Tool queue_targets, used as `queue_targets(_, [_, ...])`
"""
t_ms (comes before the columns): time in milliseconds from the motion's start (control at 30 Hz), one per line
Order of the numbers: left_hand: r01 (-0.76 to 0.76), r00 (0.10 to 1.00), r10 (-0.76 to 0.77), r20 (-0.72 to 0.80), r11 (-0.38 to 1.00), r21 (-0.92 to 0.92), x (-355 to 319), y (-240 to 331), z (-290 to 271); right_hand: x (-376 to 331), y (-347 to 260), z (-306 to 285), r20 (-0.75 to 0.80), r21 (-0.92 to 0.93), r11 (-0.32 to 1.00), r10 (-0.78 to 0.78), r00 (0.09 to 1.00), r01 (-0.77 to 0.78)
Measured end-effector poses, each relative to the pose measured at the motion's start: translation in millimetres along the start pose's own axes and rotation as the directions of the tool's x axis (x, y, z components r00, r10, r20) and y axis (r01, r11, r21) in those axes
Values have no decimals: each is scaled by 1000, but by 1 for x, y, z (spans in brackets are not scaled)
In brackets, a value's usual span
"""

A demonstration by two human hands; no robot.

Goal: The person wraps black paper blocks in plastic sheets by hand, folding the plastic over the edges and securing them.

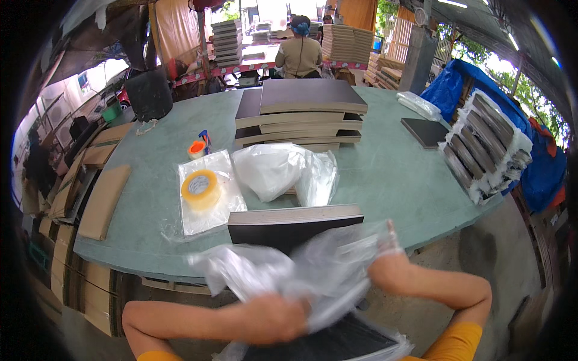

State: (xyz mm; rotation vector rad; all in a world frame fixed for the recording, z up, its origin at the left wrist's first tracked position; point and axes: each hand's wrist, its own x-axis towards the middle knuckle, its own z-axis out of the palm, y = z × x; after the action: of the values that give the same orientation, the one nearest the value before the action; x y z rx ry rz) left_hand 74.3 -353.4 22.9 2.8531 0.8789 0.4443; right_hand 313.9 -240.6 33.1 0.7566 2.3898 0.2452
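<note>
A clear plastic bag (pixel 334 259), smeared by motion, stretches between my hands at the near table edge. My left hand (pixel 277 317) is closed on its lower part. At its right end my right hand (pixel 388 262) grips the bag, one finger pointing up; plastic partly hides the other fingers. Behind the bag a thick dark panel with a pale edge (pixel 295 231) stands at the table's near side, its lower part covered. Below my hands, close to my body, lies another black panel (pixel 331 343) with clear plastic along its border.
On the green table (pixel 150 198) sit a tape roll (pixel 201 189) on flat plastic bags (pixel 211 219), an orange-cored tape roll (pixel 197 148), crumpled plastic (pixel 271 171) and stacked dark panels (pixel 313 96). Wrapped panels (pixel 484 144) stand right, cartons (pixel 102 204) left. A person (pixel 299 51) sits beyond.
</note>
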Motion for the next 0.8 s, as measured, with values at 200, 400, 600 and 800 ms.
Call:
queue_targets(200, [519,716,-570,404,821,238,-15,-58,21,8,-12,30,-269,-104,992,-98,958,72])
queue_targets(400, [404,910,-287,299,773,-489,-62,-21,31,-3,19,-18,-313,897,428,439,842,110])
queue_targets(600, [829,180,-815,-551,427,-361,-81,-87,8,24,-25,12,-772,568,716,294,563,406])
queue_targets(800, [793,559,-708,-431,608,29,-48,-65,-10,34,0,32,-763,468,883,424,489,-35])
